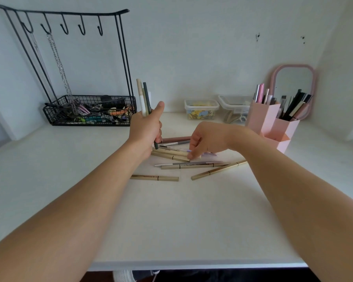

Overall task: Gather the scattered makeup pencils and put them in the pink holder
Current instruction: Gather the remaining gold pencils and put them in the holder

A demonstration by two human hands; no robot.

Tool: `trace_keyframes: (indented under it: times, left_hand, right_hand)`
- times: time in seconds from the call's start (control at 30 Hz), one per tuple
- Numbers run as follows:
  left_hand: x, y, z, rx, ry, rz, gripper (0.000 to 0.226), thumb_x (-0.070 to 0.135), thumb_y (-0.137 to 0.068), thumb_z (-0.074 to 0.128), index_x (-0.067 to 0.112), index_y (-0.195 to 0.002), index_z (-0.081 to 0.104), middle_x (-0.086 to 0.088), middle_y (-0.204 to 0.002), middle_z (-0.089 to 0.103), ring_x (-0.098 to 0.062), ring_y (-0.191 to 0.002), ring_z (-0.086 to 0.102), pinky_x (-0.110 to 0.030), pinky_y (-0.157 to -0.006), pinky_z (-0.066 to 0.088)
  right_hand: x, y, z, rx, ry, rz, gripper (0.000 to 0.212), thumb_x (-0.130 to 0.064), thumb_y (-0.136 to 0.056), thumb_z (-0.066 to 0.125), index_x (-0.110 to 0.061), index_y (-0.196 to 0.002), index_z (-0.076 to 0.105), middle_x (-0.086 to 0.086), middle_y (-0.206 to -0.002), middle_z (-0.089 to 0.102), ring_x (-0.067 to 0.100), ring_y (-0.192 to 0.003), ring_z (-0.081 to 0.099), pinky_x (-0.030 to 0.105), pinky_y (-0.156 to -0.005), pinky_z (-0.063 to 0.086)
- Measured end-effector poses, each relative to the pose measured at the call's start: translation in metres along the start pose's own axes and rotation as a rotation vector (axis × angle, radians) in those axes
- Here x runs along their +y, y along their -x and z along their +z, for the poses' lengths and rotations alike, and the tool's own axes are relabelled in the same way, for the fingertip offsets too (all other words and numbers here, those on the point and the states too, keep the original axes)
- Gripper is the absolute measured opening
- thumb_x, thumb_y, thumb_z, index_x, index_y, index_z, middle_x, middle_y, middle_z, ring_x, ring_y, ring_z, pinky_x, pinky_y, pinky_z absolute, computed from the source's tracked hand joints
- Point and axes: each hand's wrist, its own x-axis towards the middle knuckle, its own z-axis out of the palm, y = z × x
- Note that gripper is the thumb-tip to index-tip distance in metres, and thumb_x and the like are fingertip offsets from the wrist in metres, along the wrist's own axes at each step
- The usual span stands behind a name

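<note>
The left hand (146,129) is squeezed around three pencils (144,97), held up straight. The right hand (205,139) reaches down into the pile (171,151) in the middle of the table (171,220), and its fingertips (192,155) pinch a pale pencil (209,154) there. About nine pencils lie loose; two gold ones (154,177) sit nearest the front edge. The table is white and the wall behind it is white too. The pink holder (273,125) stands near the back right corner, already full of pens, well right of both hands. A pink mirror (293,82) leans behind it. Two clear boxes (201,109) sit at the back edge. A black wire rack (90,110) with five hooks fills the back left corner.
</note>
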Motion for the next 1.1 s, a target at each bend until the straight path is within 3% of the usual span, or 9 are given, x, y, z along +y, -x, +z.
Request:
trace_keyframes:
  times: [0.1,0.17,0.37,0.47,0.57,0.67,0.83,0.97,1.1]
  left_hand:
    - [0.001,0.002,0.0,-0.012,0.007,-0.011,0.04,0.043,-0.097,0.064,0.019,-0.075,0.04,0.004,-0.05,0.033,-0.013,-0.039,0.026,-0.021,-0.037,0.026]
    - [0.002,0.003,0.0,-0.022,0.022,-0.017,0.041,0.045,-0.097,0.063,0.019,-0.075,0.041,0.005,-0.05,0.032,-0.012,-0.04,0.025,-0.02,-0.037,0.025]
    - [0.007,0.009,0.004,-0.079,0.114,-0.082,0.049,0.058,-0.091,0.065,0.023,-0.067,0.039,0.007,-0.05,0.027,-0.011,-0.041,0.022,-0.021,-0.036,0.021]
    - [0.008,0.013,0.007,-0.129,0.13,-0.101,0.057,0.069,-0.084,0.064,0.021,-0.062,0.042,0.003,-0.05,0.038,-0.012,-0.036,0.035,-0.022,-0.038,0.028]
    - [0.005,0.014,0.008,-0.13,0.082,-0.072,0.055,0.069,-0.077,0.072,0.018,-0.067,0.053,0.002,-0.051,0.049,-0.017,-0.041,0.048,-0.023,-0.044,0.036]
    - [0.004,0.016,0.009,-0.148,0.079,-0.041,0.04,0.048,-0.08,0.08,0.012,-0.082,0.063,-0.003,-0.058,0.056,-0.017,-0.043,0.05,-0.02,-0.04,0.033]
    - [0.004,0.019,0.013,-0.128,0.084,-0.046,0.023,0.03,-0.088,0.075,0.011,-0.084,0.063,-0.002,-0.056,0.059,-0.014,-0.039,0.052,-0.017,-0.037,0.034]
    - [0.002,0.014,0.011,-0.013,0.044,-0.029,0.02,0.023,-0.095,0.066,0.012,-0.081,0.057,0.0,-0.056,0.053,-0.013,-0.038,0.052,-0.016,-0.036,0.036]
    - [0.004,0.01,0.009,0.092,0.051,0.002,0.028,0.029,-0.097,0.062,0.014,-0.075,0.051,-0.001,-0.062,0.046,-0.009,-0.034,0.039,-0.017,-0.038,0.032]
  right_hand:
    - [0.008,-0.002,-0.005,0.082,-0.109,0.005,0.025,-0.035,-0.079,0.081,-0.011,-0.086,0.076,0.003,-0.073,0.068,0.016,-0.066,0.059,0.029,-0.066,0.05]
    - [0.012,-0.002,-0.01,0.154,-0.263,-0.021,0.024,-0.028,-0.082,0.08,-0.005,-0.085,0.076,0.005,-0.069,0.067,0.013,-0.059,0.056,0.025,-0.059,0.048]
    - [-0.013,0.004,-0.006,0.262,-0.841,-0.157,0.022,-0.005,-0.086,0.074,0.004,-0.105,0.069,0.013,-0.076,0.072,0.014,-0.057,0.061,0.023,-0.06,0.056]
    - [-0.03,0.0,0.008,0.259,-0.97,-0.2,0.024,-0.007,-0.087,0.074,0.007,-0.105,0.067,0.018,-0.079,0.072,0.022,-0.063,0.065,0.027,-0.063,0.058]
    - [-0.037,-0.001,0.015,0.321,-0.957,-0.216,0.019,-0.004,-0.085,0.076,0.009,-0.094,0.067,0.015,-0.07,0.073,0.02,-0.058,0.067,0.024,-0.056,0.057]
    - [-0.039,-0.002,0.021,0.427,-0.94,-0.219,0.015,0.003,-0.08,0.078,0.012,-0.084,0.065,0.014,-0.061,0.071,0.018,-0.051,0.069,0.025,-0.053,0.057]
    - [-0.041,-0.007,0.032,0.551,-1.006,-0.23,0.015,0.008,-0.079,0.077,0.017,-0.082,0.066,0.034,-0.071,0.068,0.04,-0.057,0.071,0.029,-0.053,0.057]
    - [-0.039,-0.01,0.03,0.491,-1.039,-0.202,0.017,0.011,-0.078,0.076,0.017,-0.09,0.066,0.032,-0.075,0.07,0.029,-0.056,0.072,0.027,-0.054,0.057]
    - [-0.031,-0.009,0.022,0.343,-0.818,-0.108,0.02,-0.004,-0.076,0.084,0.006,-0.089,0.073,0.027,-0.082,0.073,0.019,-0.062,0.067,0.025,-0.059,0.056]
